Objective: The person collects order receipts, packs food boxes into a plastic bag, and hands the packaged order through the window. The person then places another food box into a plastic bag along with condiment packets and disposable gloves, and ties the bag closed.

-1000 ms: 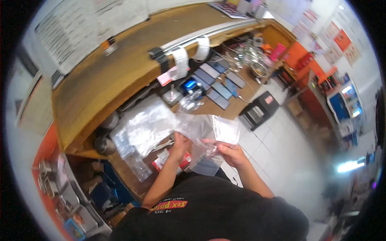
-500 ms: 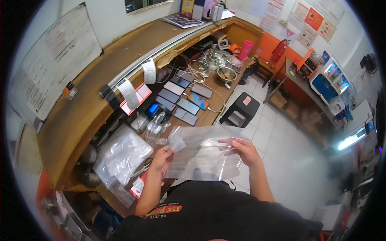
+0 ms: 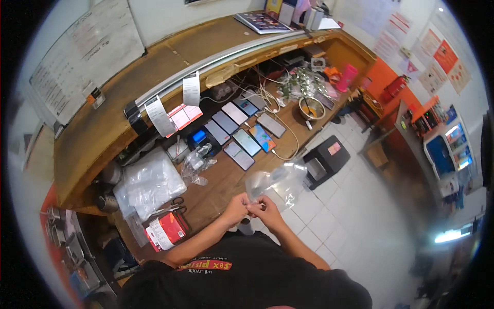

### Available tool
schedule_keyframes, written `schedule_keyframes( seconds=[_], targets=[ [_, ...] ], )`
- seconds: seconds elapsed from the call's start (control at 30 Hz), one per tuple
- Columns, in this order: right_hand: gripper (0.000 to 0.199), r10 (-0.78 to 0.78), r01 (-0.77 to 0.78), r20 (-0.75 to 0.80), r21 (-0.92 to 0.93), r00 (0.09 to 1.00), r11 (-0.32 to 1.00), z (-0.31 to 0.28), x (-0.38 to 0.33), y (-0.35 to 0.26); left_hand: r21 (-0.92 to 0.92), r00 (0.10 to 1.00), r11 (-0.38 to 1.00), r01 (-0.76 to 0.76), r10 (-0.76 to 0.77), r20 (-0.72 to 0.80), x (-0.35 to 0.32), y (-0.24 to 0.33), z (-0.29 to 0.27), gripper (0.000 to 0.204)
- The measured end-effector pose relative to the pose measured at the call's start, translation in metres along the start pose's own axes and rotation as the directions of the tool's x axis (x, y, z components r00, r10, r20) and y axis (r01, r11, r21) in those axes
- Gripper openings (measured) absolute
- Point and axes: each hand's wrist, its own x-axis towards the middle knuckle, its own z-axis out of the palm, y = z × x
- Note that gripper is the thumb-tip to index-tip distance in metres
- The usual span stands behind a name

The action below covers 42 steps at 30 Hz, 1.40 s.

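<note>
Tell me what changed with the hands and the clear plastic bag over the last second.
Both hands drew together: the left hand and right hand now pinch one edge of the clear plastic bag close together, where half a second ago they held it spread wide between them. The bag now stands bunched above the fingers. The phones in rows and the pile of plastic bags on the wooden counter lie as before.

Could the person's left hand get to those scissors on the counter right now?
Probably yes, once it lets go: the left hand pinches the clear plastic bag together with the right hand. The scissors lie uncovered on the wooden counter, nothing between.
</note>
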Motion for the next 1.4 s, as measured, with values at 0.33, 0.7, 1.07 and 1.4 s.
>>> schedule_keyframes(
  seconds=[0.33, 0.7, 1.07, 1.4],
  targets=[
    [0.013, 0.032, 0.041, -0.167, 0.417, 0.985, 0.908, -0.033, 0.047, 0.045, -0.133, 0.988, 0.990, 0.044, -0.063, -0.141, 0.013, -0.027, -0.037, 0.021],
    [0.019, -0.004, -0.035, -0.263, -0.144, 0.965, 0.989, -0.093, 0.034, 0.043, -0.784, 0.970, 0.604, 0.144, -0.241, -0.007, 0.019, -0.007, -0.031, 0.012],
    [0.016, -0.314, 0.176, -0.403, -0.344, 0.860, 0.922, -0.125, 0.021, -0.026, 0.693, 0.887, 0.705, -0.149, 0.405, -0.221, -0.005, 0.039, -0.013, 0.044],
    [0.015, -0.079, 0.103, -0.477, 0.024, 0.875, 0.994, -0.121, 0.060, -0.038, 0.167, 0.628, 0.948, -0.269, 0.305, -0.717, -0.067, 0.090, -0.033, 0.049]
  ],
)
